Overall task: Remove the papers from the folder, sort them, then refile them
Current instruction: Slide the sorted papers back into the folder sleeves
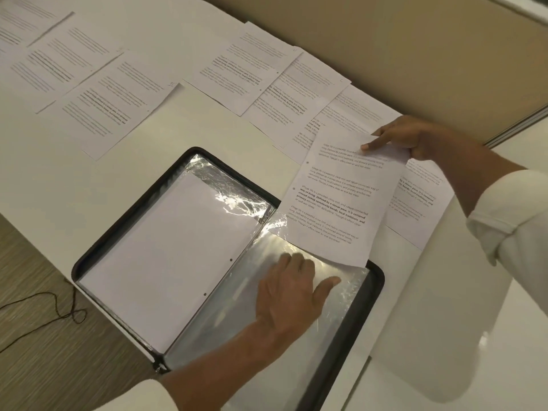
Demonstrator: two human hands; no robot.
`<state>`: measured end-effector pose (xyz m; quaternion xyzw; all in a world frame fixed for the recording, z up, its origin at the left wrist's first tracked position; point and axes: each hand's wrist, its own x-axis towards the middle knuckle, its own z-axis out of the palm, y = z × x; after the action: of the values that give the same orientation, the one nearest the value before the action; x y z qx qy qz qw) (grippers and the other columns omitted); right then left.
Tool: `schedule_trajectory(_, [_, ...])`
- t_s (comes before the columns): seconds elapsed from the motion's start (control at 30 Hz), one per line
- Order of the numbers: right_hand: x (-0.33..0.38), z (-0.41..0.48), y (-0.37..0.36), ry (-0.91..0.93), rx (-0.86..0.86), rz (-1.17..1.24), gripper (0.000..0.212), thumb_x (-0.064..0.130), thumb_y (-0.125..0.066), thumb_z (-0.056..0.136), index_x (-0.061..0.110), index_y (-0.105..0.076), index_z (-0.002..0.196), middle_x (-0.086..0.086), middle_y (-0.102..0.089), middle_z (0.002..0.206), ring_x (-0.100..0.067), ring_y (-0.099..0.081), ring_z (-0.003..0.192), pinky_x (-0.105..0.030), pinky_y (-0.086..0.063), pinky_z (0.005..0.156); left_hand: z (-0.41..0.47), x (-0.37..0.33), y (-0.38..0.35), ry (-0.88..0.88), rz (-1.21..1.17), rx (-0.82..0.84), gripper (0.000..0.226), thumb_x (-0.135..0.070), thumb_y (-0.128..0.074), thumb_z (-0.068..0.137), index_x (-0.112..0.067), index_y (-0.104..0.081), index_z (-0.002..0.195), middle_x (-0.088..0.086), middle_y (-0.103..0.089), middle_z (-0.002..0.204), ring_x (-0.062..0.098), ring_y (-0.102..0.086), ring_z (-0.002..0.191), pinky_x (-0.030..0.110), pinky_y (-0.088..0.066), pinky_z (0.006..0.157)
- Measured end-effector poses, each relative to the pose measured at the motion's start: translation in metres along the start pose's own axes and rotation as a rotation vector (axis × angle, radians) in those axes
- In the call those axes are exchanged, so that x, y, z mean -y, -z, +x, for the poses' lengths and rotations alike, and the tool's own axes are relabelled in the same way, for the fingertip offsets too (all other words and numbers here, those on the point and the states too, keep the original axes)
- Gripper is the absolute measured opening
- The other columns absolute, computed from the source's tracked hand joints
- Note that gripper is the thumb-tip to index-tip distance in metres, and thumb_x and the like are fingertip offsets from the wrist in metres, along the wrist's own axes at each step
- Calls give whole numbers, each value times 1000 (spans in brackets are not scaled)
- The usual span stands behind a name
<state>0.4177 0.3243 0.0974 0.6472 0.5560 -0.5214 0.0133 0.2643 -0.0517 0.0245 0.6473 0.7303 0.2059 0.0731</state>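
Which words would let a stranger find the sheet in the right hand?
Find the open black zip folder on the white table. At its upper right corner, the right hand pinches one printed white sheet. Alone among the printed sheets, it overlaps the folder's clear plastic sleeve.

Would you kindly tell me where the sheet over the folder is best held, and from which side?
Take the sheet by its far top edge, coming from the right, as the right hand pinches it now. That end is clear of the folder, while the near end lies on the sleeve, which the left hand presses flat.
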Motion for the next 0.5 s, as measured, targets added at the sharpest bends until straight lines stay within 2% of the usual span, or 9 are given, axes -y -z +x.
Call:
schedule_trajectory(0.07, [-8, -3, -2, -50, -31, 60, 61, 20, -100, 60, 7, -76, 115, -11, -79, 111, -31, -76, 104, -44, -62, 89, 2, 17, -6, -103, 34, 50, 57, -69, -54, 99, -15, -71, 109, 7, -70, 124, 26, -65, 115, 42, -59, 94])
schedule_trajectory(0.1, [-11, -4, -4, -75, -52, 104, 60, 18, -100, 62, 7, -75, 116, -12, -79, 111, -31, -76, 104, -42, -63, 87, 2, 25, -10, -145, 65, 93, 64, -70, -52, 99, -12, -69, 120, 13, -63, 142, 32, -58, 133, 47, -54, 107])
schedule_trajectory(0.17, [-16, -10, -8, -113, -96, 198, 63, 14, -99, 64, 8, -71, 120, -12, -77, 113, -31, -76, 100, -42, -63, 82, 0, 38, -16, -185, 125, 176, 79, -74, -51, 97, -8, -60, 139, 20, -41, 163, 37, -36, 154, 51, -40, 121])
schedule_trajectory(0.23, [-20, -14, -13, -152, -123, 286, 65, 11, -98, 64, 9, -68, 122, -11, -77, 112, -29, -78, 93, -41, -65, 76, -3, 46, -19, -212, 158, 239, 91, -77, -47, 97, -4, -49, 152, 22, -22, 171, 38, -18, 161, 53, -32, 125])
schedule_trajectory(0.3, [-24, -20, -17, -188, -152, 397, 61, 8, -96, 67, 10, -67, 120, -11, -78, 110, -28, -79, 88, -41, -65, 72, -6, 50, -19, -237, 170, 274, 95, -78, -38, 100, -3, -42, 158, 22, -12, 173, 37, -7, 162, 54, -28, 127])
schedule_trajectory(0.4, [-29, -29, -22, -239, -201, 507, 58, 4, -94, 69, 6, -67, 121, -12, -80, 105, -29, -80, 86, -45, -66, 81, -7, 52, -17, -250, 168, 289, 96, -78, -29, 103, -2, -36, 161, 22, -5, 174, 36, -1, 163, 54, -24, 128])
schedule_trajectory(0.5, [-35, -44, -32, -280, -215, 519, 41, 2, -90, 73, 8, -68, 107, -10, -81, 96, -26, -79, 88, -43, -63, 90, -8, 54, -18, -256, 144, 295, 96, -78, -30, 102, -2, -35, 162, 21, -4, 175, 36, 0, 163, 54, -23, 129])
